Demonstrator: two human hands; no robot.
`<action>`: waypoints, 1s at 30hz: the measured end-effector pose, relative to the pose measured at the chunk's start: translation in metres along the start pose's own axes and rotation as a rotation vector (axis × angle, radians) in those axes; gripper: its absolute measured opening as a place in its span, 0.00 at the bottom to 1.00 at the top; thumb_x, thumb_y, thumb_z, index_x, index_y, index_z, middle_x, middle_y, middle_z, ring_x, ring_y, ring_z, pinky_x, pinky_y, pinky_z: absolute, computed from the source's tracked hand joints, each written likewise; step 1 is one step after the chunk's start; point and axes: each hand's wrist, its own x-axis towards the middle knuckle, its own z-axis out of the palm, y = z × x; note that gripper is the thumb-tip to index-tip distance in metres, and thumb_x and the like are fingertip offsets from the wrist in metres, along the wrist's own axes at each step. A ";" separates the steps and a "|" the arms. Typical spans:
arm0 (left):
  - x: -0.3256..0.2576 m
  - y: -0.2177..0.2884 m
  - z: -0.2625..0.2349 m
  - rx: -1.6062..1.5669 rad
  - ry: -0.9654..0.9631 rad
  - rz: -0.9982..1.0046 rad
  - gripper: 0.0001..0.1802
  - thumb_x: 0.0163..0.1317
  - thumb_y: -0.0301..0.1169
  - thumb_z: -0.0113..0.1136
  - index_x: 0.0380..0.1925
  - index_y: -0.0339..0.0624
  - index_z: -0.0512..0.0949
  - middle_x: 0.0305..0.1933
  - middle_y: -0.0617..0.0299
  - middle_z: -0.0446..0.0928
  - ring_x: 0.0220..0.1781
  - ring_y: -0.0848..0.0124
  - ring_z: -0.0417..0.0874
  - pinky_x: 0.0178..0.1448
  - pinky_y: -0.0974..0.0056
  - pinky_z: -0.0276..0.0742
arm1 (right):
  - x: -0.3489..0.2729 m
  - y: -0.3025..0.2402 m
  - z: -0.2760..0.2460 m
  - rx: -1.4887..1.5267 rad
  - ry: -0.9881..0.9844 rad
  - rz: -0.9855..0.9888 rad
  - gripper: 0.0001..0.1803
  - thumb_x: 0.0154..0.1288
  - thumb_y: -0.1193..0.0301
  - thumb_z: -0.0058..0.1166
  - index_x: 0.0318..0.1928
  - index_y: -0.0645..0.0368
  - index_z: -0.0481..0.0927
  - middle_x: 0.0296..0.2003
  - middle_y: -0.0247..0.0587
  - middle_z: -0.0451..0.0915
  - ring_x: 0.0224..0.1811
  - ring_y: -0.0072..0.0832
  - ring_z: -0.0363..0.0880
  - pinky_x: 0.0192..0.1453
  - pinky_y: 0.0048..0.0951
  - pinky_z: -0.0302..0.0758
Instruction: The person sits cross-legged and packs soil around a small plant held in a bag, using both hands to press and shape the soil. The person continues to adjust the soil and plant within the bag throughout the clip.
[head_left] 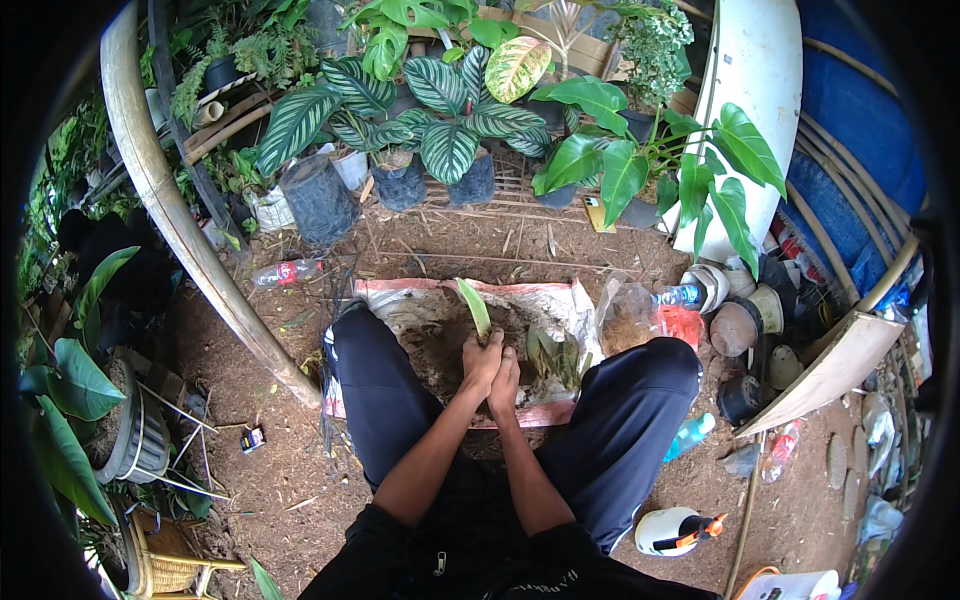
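A broad, upright green leaf with paler edges [474,310] rises from between my hands. My left hand [481,360] is closed round its lower end. Pressed against it, my right hand [505,380] is also closed, and what lies inside its fingers is hidden. Both hands look soiled and are held over dark loose soil [440,345] on a spread white sack with pink edges [390,292]. To the right of my hands, a clump of greyish-green leafy plants [553,358] lies on the same sack.
Potted striped-leaf plants [440,85] line the far side. A bamboo pole [165,190] slants down the left. Stacked pots [735,325] and a curved board [825,370] stand right, a spray bottle [675,530] near right. A plastic bottle [287,272] lies far left.
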 end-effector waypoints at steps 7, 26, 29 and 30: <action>0.004 -0.005 -0.001 0.059 0.006 -0.001 0.13 0.60 0.33 0.58 0.38 0.34 0.75 0.31 0.63 0.76 0.29 0.76 0.72 0.33 0.67 0.71 | -0.001 0.001 -0.002 -0.020 -0.012 0.005 0.22 0.73 0.59 0.29 0.41 0.67 0.70 0.33 0.51 0.73 0.37 0.38 0.71 0.44 0.37 0.67; 0.006 -0.008 -0.001 0.088 -0.002 -0.004 0.14 0.60 0.33 0.57 0.41 0.34 0.73 0.34 0.62 0.76 0.32 0.76 0.73 0.34 0.68 0.71 | 0.002 0.034 0.002 0.052 0.042 0.077 0.25 0.73 0.60 0.27 0.42 0.70 0.71 0.36 0.43 0.75 0.38 0.29 0.72 0.45 0.31 0.69; 0.006 -0.010 -0.001 0.072 -0.005 -0.021 0.14 0.60 0.33 0.57 0.40 0.34 0.73 0.33 0.63 0.75 0.32 0.76 0.73 0.34 0.68 0.71 | 0.003 0.038 0.001 0.028 0.035 0.079 0.25 0.73 0.59 0.27 0.41 0.70 0.71 0.35 0.43 0.75 0.38 0.30 0.72 0.45 0.31 0.69; 0.006 -0.011 -0.001 0.051 -0.011 0.001 0.13 0.60 0.33 0.58 0.40 0.34 0.73 0.32 0.63 0.75 0.31 0.76 0.73 0.34 0.68 0.71 | 0.004 0.039 0.001 0.036 0.033 0.071 0.25 0.73 0.59 0.27 0.40 0.70 0.72 0.34 0.43 0.75 0.37 0.29 0.72 0.45 0.31 0.69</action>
